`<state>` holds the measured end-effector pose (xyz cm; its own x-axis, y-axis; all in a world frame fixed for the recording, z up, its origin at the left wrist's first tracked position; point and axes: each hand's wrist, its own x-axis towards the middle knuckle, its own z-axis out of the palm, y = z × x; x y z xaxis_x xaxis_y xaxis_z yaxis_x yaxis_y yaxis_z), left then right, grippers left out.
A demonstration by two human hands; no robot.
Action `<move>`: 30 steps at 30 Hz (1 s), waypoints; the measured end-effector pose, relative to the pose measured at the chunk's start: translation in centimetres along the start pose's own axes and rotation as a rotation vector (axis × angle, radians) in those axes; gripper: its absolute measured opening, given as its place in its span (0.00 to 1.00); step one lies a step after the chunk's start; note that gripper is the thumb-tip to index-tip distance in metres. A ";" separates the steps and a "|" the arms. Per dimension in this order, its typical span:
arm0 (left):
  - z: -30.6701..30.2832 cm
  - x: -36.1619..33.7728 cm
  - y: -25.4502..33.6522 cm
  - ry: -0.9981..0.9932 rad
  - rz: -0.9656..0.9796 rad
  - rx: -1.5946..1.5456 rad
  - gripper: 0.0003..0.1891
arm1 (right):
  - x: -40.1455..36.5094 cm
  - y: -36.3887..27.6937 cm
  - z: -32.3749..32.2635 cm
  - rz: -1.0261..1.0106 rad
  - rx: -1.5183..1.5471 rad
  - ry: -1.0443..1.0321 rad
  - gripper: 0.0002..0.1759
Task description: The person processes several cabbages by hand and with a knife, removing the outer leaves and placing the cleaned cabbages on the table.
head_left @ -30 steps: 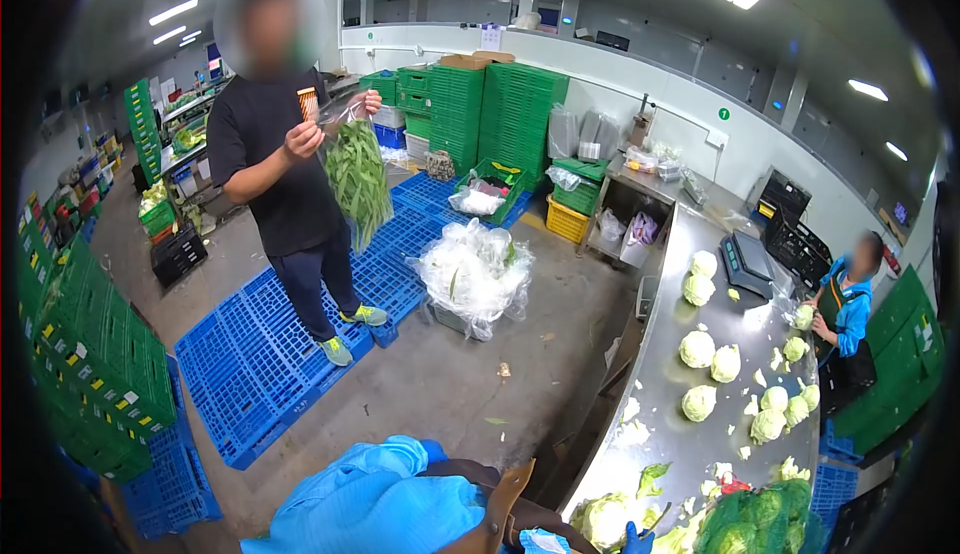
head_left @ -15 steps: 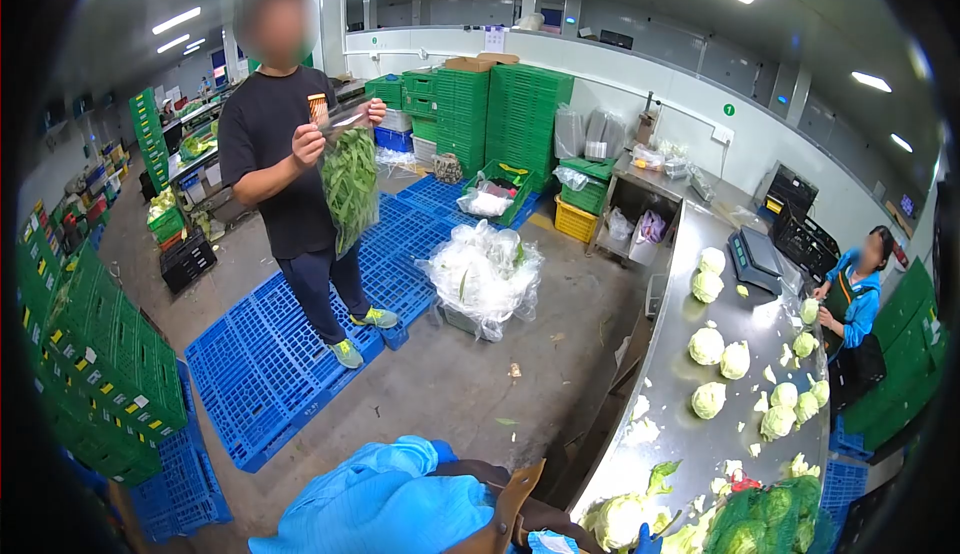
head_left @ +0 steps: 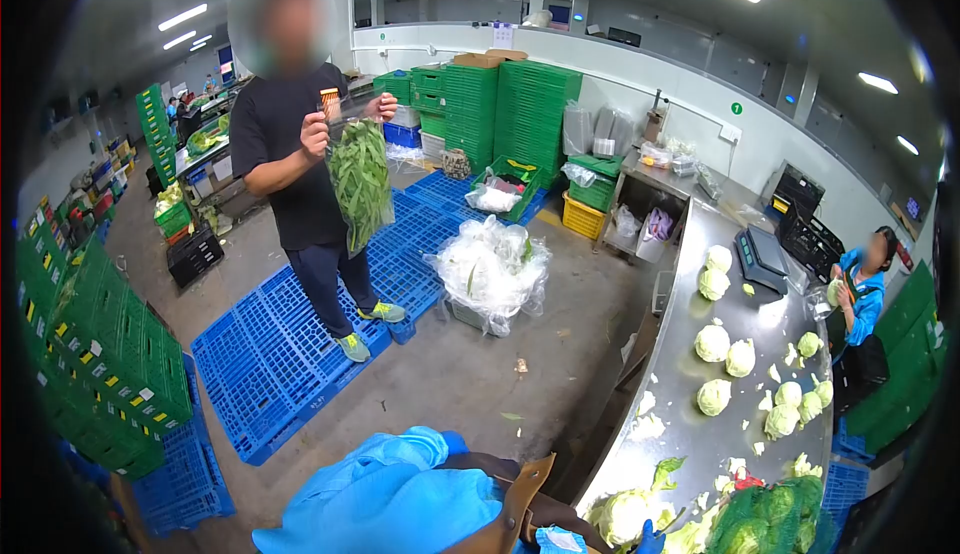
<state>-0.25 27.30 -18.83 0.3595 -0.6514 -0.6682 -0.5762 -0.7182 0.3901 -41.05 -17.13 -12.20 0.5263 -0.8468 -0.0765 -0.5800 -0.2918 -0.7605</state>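
At the bottom edge, my right hand (head_left: 650, 538) in a blue glove shows only in part, its fingers closed against the side of a pale green cabbage (head_left: 622, 517) with loose leaves. The steel table (head_left: 655, 454) is under this cabbage. Just past my bunched light-blue sleeve (head_left: 390, 489), a small darker blue patch looks like my gloved left hand (head_left: 455, 442); its fingers are hidden. A green net bag of cabbages (head_left: 765, 519) lies right of my right hand. Several trimmed cabbages (head_left: 713, 397) and leaf scraps are spread farther up the table.
A person (head_left: 300, 164) on blue pallets (head_left: 270, 364) holds a clear bag of leafy greens (head_left: 360, 179). Another person (head_left: 860, 294) across the table holds a cabbage (head_left: 834, 292). A scale (head_left: 760, 259), a bin of plastic (head_left: 490, 274) and stacked green crates (head_left: 110, 354) stand around.
The person across the table has lifted a cabbage off the surface. The standing person's bag of greens hangs more squarely facing me. My right hand has barely moved.
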 end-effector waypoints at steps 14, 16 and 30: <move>-7.8 2.7 32.0 0.297 0.694 -0.293 0.39 | -1.3 0.0 0.7 0.050 0.038 0.010 0.23; -6.2 2.9 35.8 0.233 0.769 -0.248 0.51 | -1.6 0.1 0.9 0.065 0.047 0.012 0.23; -2.7 3.6 41.6 0.096 0.689 0.029 0.69 | -3.8 1.4 0.7 0.164 0.101 0.014 0.24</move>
<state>-20.97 -5.55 -3.28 -0.0322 -0.9761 -0.2148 -0.7150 -0.1277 0.6873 -43.41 -14.05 -13.41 0.4204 -0.8858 -0.1965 -0.5916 -0.1034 -0.7996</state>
